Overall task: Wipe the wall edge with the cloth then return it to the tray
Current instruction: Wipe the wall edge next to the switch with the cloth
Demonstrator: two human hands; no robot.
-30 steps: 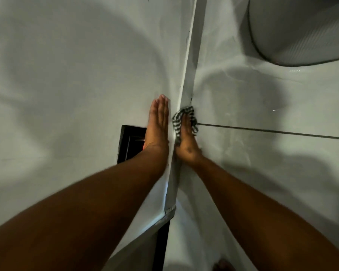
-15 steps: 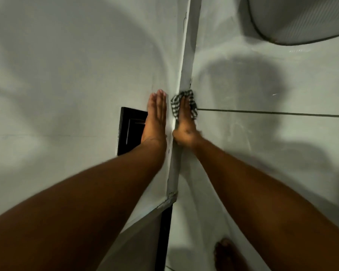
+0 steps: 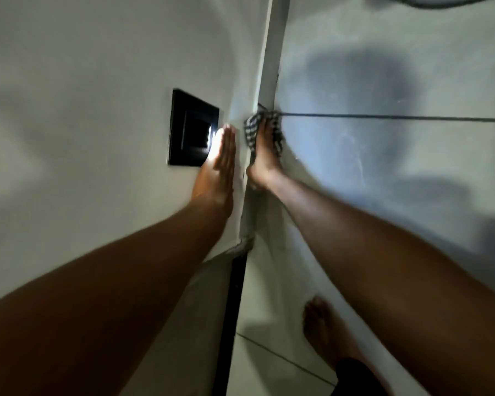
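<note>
Where two pale walls meet at an outward corner, the wall edge (image 3: 265, 90) runs from top to bottom as a narrow white strip. Right hand (image 3: 265, 155): fingers extended and pressed flat against the edge, pinning the cloth beneath them. Cloth (image 3: 250, 130): black-and-white checked, bunched, wrapped over the corner under and around the right fingers, level with a dark horizontal joint line (image 3: 395, 118) on the right-hand wall. Left hand (image 3: 219, 167): open, fingers straight and together, palm laid flat on the left-hand wall just beside the edge, holding nothing. Black square wall plate (image 3: 190, 130): set in the left-hand wall, its right side touching or partly covered by the left fingertips. Bare foot (image 3: 322, 324): on the tiled floor (image 3: 263, 367), near the base of the corner. Image blurred; finer detail cannot be told.
</note>
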